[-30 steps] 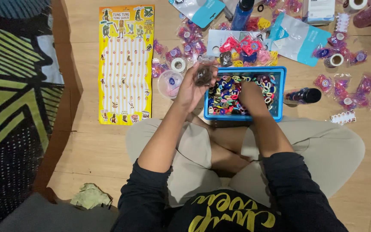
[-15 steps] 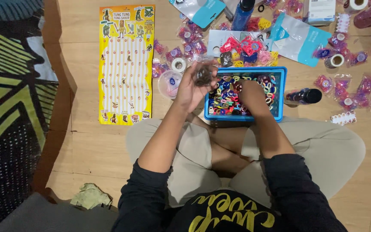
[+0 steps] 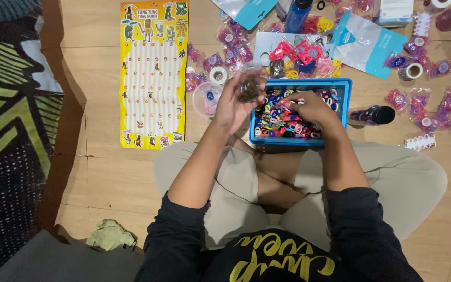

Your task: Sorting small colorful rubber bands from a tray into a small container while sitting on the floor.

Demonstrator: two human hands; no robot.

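One blue tray [image 3: 346, 87], one yellow poster [image 3: 154, 73], two tape rolls [image 3: 218, 75], one dark bottle [image 3: 371, 114]

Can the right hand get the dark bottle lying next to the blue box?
Probably yes. The right hand is in the blue box, and the dark bottle lies just outside its right wall on bare floor, with nothing between.

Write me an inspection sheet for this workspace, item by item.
Surface: wooden floor, person seated cross-legged.
Job's things: blue tray full of colourful hair ties; small clear bag of dark ties.
Clutter: yellow poster, pink packets, tape rolls, dark bottle, blue pouches.
Grips: left hand holds the bag; right hand reaches into the tray.
Cables: nothing seen.
Surroundings: patterned mat, crumpled cloth.
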